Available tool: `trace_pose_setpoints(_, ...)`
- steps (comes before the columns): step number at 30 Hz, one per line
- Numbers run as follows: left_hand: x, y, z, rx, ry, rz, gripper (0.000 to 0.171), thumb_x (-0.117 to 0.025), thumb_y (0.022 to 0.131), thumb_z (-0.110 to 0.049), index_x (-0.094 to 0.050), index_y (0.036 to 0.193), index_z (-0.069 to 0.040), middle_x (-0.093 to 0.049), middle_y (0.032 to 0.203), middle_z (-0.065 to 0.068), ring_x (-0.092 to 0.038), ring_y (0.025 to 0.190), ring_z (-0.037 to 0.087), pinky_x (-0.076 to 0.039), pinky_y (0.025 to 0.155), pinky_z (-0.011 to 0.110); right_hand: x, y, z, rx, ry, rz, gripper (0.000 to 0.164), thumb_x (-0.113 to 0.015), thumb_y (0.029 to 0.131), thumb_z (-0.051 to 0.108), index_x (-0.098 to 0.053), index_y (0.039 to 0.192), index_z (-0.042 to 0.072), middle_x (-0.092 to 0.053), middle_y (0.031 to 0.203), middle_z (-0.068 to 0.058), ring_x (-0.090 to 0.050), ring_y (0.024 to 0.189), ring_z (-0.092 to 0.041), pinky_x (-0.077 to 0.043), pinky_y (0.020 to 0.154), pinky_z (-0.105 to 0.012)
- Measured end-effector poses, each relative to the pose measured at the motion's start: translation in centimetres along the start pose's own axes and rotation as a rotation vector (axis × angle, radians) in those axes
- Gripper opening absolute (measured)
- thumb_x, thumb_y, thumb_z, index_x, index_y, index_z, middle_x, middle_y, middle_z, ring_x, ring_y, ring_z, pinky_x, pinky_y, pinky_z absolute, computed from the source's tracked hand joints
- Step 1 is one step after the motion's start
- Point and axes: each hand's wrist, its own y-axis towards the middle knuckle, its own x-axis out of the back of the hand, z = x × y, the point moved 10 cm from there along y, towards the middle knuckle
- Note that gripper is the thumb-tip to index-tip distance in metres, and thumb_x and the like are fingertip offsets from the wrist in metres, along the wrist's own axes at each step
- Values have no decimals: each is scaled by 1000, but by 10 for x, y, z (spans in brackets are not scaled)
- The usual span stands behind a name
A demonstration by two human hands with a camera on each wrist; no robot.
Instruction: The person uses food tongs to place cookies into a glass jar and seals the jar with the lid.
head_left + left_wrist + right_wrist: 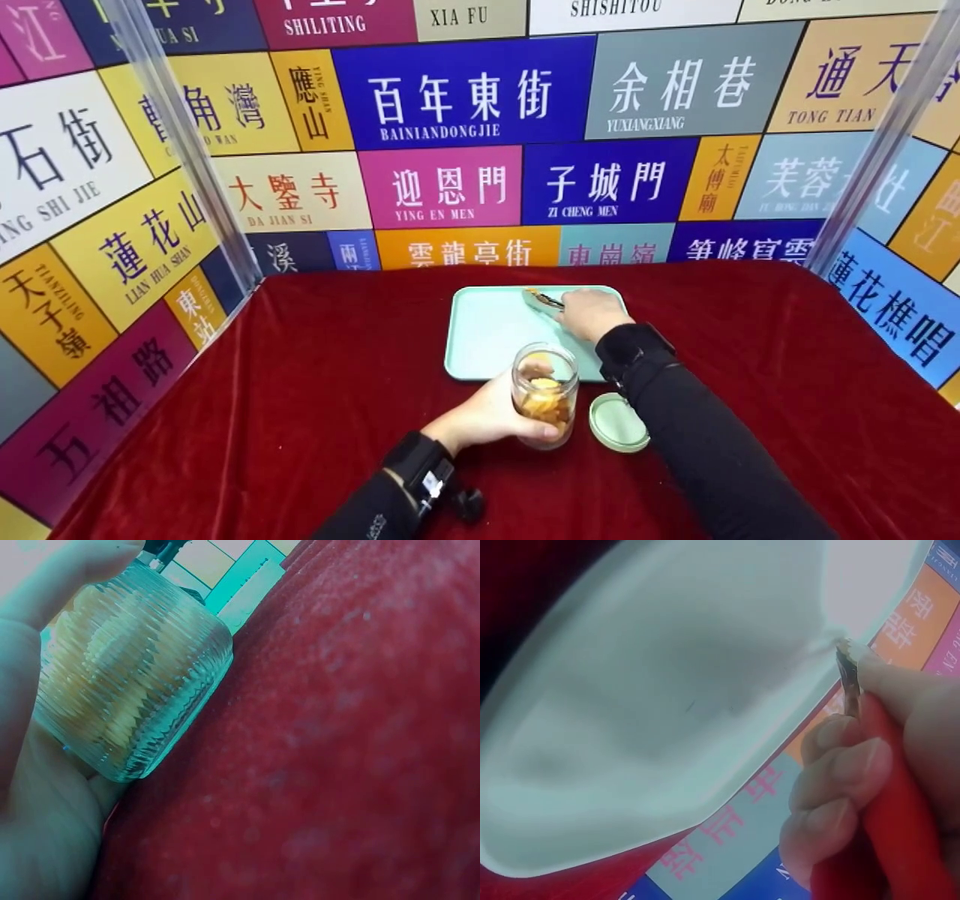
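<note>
My left hand (491, 412) grips a clear ribbed glass jar (142, 667) by its side, thumb across the front. Yellow-orange slices (546, 401) lie inside the jar, whose top has no lid on it. My right hand (592, 313) holds red-handled pliers (900, 799) over the far part of a pale green tray (480, 330). A small yellowish piece (844, 646) is at the metal tip of the pliers; whether it is pinched there I cannot tell. Part of the tray is hidden behind the right hand and the jar.
A round pale green lid (619, 422) lies on the dark red cloth (337, 390), right of the jar and beneath the right forearm. Behind the table stands a wall (465, 97) of colourful sign panels, with clear upright posts (184, 142) at its corners.
</note>
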Motion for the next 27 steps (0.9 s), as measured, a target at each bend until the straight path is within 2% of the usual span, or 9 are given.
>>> trace_pose_setpoints(5, 0, 1, 1, -14, 4, 11, 83, -92, 78, -9, -46, 147, 0, -64, 135, 0, -65, 122, 13, -48, 111, 31, 0, -4, -4, 9, 48, 7, 34, -61, 108, 31, -70, 114, -2, -71, 119, -25, -68, 112, -45, -55, 97, -59)
trace_pose_setpoints(10, -1, 2, 0, -23, 4, 25, 88, -92, 79, -9, -43, 151, 3, -64, 136, 0, -64, 124, 14, -47, 113, 31, 2, -9, -11, 24, 108, 18, 33, -60, 110, 35, -68, 110, 2, -71, 109, -20, -67, 106, -42, -54, 93, -57)
trace_pose_setpoints(19, 0, 0, 2, 11, 1, 6, 82, -93, 78, -9, -47, 146, -3, -66, 132, -1, -67, 120, 14, -49, 110, 31, 13, -24, -24, 64, 136, 19, 34, -58, 111, 39, -67, 112, 6, -69, 104, -14, -62, 97, -34, -54, 83, -50)
trace_pose_setpoints(27, 2, 0, 3, 10, 27, -6, 83, -93, 77, -11, -48, 146, -3, -65, 134, -2, -66, 122, 13, -48, 112, 31, 26, -47, -25, 134, 113, -85, 32, -60, 109, 40, -64, 98, 11, -61, 83, -6, -63, 88, -33, -52, 78, -51)
